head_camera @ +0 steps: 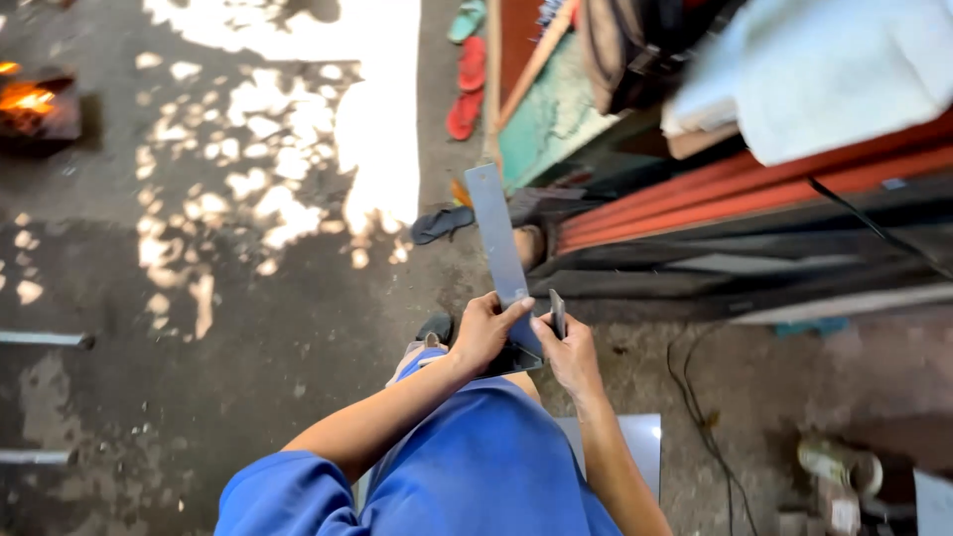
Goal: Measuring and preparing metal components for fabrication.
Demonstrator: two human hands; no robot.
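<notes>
A long flat grey metal blade [496, 233] stands nearly upright in front of me, its lower end at my lap. My left hand [484, 331] grips the blade's lower part, thumb pressed on its face. My right hand [568, 352] is just to the right of it and holds a small dark flat piece [558, 313] edge-on beside the blade. Both forearms reach out from blue sleeves over blue trousers.
Dark concrete floor with sun patches lies to the left. A fire [28, 99] burns at the far left. Sandals [467, 84] and a dark slipper [442, 224] lie ahead. Red and dark metal bars [774, 189] stack on the right. A cable [695, 407] and a metal sheet [640, 447] lie nearby.
</notes>
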